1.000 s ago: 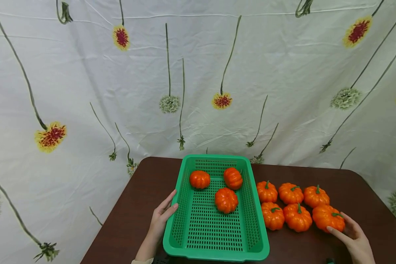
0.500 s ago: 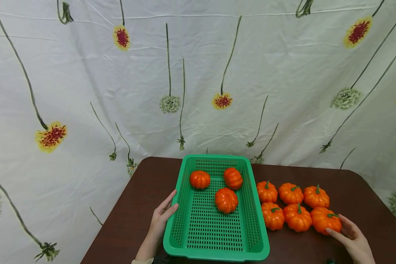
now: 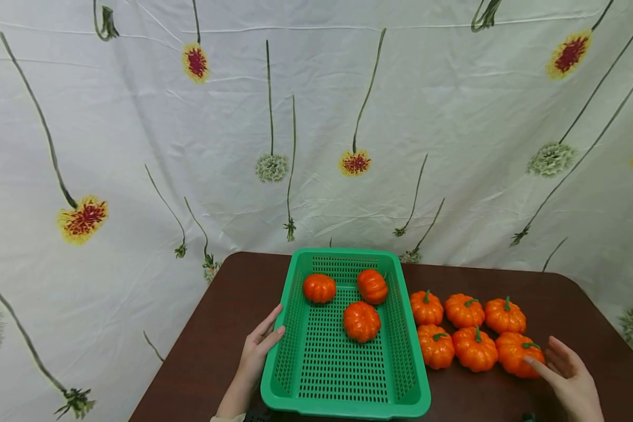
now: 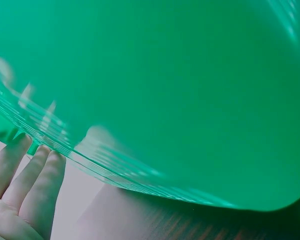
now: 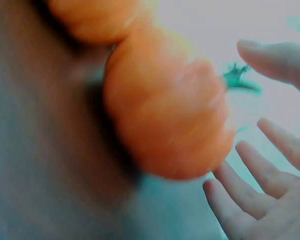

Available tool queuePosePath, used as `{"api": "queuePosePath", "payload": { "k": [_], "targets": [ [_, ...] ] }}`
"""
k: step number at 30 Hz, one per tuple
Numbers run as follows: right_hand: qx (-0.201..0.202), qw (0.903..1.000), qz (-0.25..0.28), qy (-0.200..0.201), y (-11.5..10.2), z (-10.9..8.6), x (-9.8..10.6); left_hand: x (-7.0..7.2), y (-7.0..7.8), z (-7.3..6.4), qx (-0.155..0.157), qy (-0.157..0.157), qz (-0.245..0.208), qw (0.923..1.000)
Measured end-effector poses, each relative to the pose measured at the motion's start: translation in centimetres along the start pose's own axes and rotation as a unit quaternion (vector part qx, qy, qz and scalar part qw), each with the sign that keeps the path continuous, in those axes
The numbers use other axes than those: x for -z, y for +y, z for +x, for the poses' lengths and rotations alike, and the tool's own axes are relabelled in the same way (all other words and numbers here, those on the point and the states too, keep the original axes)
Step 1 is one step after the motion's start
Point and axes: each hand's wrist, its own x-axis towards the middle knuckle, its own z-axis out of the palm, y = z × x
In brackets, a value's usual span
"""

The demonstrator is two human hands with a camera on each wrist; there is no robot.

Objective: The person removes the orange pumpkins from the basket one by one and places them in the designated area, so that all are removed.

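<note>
My right hand is spread beside the nearest right-hand pumpkin, its thumb close to the pumpkin's right side. That pumpkin is glossy orange with a green stem; the right wrist view shows the fingers extended around its edge. At the left side of a green mesh basket, my left hand has its fingers and thumb against the wall. In the left wrist view the straight fingers reach up to the basket's rim. Three redder pumpkins, one of them in front, lie inside the basket.
Several more pumpkins stand in two rows right of the basket, among them a front-middle one and a back-right one. The dark brown table meets a white flowered cloth behind. A small dark object shows at the bottom edge.
The nearest right-hand pumpkin has shifted left, up to its neighbour. My right hand has let go of it and drawn slightly back to the right. The left hand and basket stay put.
</note>
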Motion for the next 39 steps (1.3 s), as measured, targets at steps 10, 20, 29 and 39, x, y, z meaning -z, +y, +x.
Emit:
{"api": "queuePosePath", "payload": {
  "k": [10, 20, 29, 39],
  "targets": [
    [0.058, 0.9946, 0.039, 0.076, -3.8, -2.1, -1.5, 0.2, 0.1, -0.1, -0.007, -0.001, 0.007, 0.9999],
    [0.193, 0.9785, 0.071, 0.023, -6.6, -3.7, -5.0, 0.1, 0.1, -0.1, -0.003, 0.000, 0.004, 1.0000],
    [0.341, 0.9336, 0.034, -0.106, -11.7, -5.8, -8.4, 0.0, 0.2, -0.2, -0.002, 0.001, -0.002, 1.0000],
    [0.388, 0.9008, -0.021, -0.194, -14.9, -5.6, -12.0, 0.0, 0.3, -0.2, -0.008, -0.004, 0.003, 1.0000]
  ]
}}
